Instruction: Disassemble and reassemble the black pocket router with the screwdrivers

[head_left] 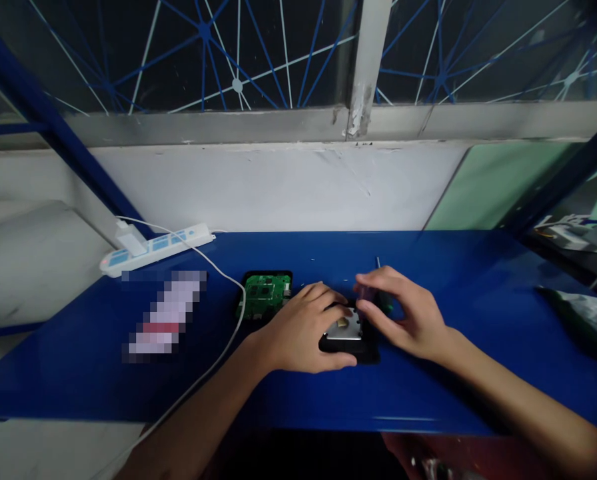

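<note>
Head view: a silver metal plate (346,328) lies in a shallow black plastic case (358,349) on the blue table (298,403), between the two hands. The left hand (298,328) is spread over the case's left side, fingers reaching onto the plate and thumb along the near edge. The right hand (418,313) pinches a translucent purplish tool handle (366,292) between thumb and fingers at the plate's far right corner; its tip cannot be made out. For good work here, the left hand should brace the case without crowding the tool, and the handle should stay upright, with light, even pressure so the tip does not skid across the metal.

Just left, a second black case (267,273) holds a green circuit board (263,295). Beyond the right hand lies a green-handled screwdriver (386,304); farther left is a white power strip (166,248).
</note>
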`<state>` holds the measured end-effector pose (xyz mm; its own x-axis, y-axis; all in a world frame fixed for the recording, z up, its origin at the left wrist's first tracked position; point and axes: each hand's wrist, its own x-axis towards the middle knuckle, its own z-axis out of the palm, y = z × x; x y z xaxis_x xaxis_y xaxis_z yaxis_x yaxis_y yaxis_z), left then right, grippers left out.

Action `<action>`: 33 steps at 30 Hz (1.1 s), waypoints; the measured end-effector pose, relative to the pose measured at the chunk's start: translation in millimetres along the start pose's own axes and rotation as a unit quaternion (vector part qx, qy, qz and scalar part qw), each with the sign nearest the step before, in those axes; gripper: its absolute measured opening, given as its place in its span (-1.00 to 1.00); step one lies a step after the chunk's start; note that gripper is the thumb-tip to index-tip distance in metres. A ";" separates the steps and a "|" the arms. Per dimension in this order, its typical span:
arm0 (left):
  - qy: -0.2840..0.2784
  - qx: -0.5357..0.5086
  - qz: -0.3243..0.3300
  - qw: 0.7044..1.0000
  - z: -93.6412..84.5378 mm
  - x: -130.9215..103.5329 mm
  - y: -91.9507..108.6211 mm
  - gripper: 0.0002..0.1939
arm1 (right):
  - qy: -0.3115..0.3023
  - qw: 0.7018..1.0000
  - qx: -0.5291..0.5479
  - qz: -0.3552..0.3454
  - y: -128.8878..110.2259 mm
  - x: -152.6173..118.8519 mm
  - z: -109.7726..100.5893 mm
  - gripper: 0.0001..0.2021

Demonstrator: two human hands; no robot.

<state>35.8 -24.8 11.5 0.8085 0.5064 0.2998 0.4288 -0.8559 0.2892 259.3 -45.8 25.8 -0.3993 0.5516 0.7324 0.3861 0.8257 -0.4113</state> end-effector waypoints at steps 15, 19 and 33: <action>-0.044 0.025 -0.035 0.998 6.5 -4.4 -5.3 0.03 | 0.113 0.986 0.051 0.110 0.8 -22.0 15.6 -0.44; -0.047 0.025 -0.038 0.998 6.8 -5.0 -5.6 -0.01 | 0.116 0.989 0.021 0.092 5.8 -21.2 16.3 -0.51; -0.063 0.013 -0.052 0.997 5.4 -4.8 -5.9 0.01 | 0.139 0.987 0.040 0.070 4.5 -19.4 13.3 -0.46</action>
<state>31.5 -22.9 3.4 0.8026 0.5768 0.1523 0.5218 -0.8025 0.2894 257.7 -51.2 2.6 -0.0991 0.6162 0.7813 0.3504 0.7565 -0.5522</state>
